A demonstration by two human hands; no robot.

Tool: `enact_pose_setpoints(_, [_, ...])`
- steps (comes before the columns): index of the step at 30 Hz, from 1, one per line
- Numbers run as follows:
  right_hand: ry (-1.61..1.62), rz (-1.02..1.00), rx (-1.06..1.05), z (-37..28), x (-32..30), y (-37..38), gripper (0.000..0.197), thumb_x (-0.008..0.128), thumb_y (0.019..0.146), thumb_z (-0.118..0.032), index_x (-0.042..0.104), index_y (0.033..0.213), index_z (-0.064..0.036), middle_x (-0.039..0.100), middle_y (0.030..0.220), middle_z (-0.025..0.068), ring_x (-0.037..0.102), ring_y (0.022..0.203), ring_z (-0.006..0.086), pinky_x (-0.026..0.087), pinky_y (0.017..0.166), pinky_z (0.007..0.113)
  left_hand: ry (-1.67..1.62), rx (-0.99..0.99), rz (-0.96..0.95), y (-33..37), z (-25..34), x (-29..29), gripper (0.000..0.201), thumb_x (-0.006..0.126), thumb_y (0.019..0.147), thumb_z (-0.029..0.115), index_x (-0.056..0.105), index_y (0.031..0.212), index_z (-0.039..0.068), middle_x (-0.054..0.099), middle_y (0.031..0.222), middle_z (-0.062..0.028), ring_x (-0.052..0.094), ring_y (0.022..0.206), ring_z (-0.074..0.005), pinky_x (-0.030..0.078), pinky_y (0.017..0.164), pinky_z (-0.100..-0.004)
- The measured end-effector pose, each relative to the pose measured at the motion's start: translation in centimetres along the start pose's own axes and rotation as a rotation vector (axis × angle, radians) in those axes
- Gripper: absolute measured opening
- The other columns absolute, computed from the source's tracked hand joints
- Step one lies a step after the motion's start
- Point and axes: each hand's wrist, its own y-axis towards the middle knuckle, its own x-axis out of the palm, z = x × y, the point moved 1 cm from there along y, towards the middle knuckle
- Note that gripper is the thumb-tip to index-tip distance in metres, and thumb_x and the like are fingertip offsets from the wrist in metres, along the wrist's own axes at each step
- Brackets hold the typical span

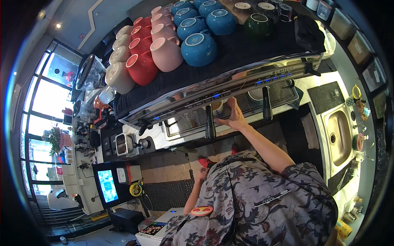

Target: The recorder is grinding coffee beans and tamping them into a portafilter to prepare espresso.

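My right hand [234, 118] reaches to the espresso machine [184, 104] with thumb and fingers spread apart. It is beside a light cup [218, 108] with brown liquid in it, on the drip tray behind a black portafilter handle [210, 125]. Whether the fingertips touch the cup I cannot make out. Further right, a second light cup [256, 95] stands near another black portafilter handle [267, 105]. Down by my waist is my left hand [201, 174], small in view; its fingers are partly hidden against dark cloth.
Upturned blue cups [199, 49], pink cups [166, 54], red cups [141, 69] and cream cups [120, 78] line the machine's top. A steel sink [339, 137] is at right. To the left are a tamper [144, 143], a steel container [122, 144] and a lit screen [107, 185].
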Motion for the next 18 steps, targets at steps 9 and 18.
enact_pose_setpoints(9, [-0.044, -0.041, 0.037, -0.9, 0.0, 0.1, 0.124, 0.094, 0.054, -0.039, 0.016, 0.142, -0.0009, 0.036, 0.138, 0.0187, 0.041, 0.128, 0.0304, 0.033, 0.111, 0.040, -0.029, -0.031, -0.004, -1.0, -0.3, -0.1, 0.049, 0.066, 0.084, 0.048, 0.067, 0.103, 0.002, 0.069, 0.092, -0.0196, 0.067, 0.092, -0.0306, 0.050, 0.081, -0.0362])
enact_pose_setpoints(18, [-0.055, -0.034, 0.044, 0.4, 0.1, 0.0, 0.127, 0.093, 0.053, -0.040, 0.013, 0.144, -0.0001, 0.035, 0.139, 0.0200, 0.041, 0.129, 0.0313, 0.034, 0.111, 0.040, -0.033, -0.069, 0.012, -1.0, 0.4, 0.0, 0.046, 0.068, 0.084, 0.047, 0.068, 0.104, 0.004, 0.070, 0.092, -0.0188, 0.067, 0.092, -0.0300, 0.051, 0.081, -0.0374])
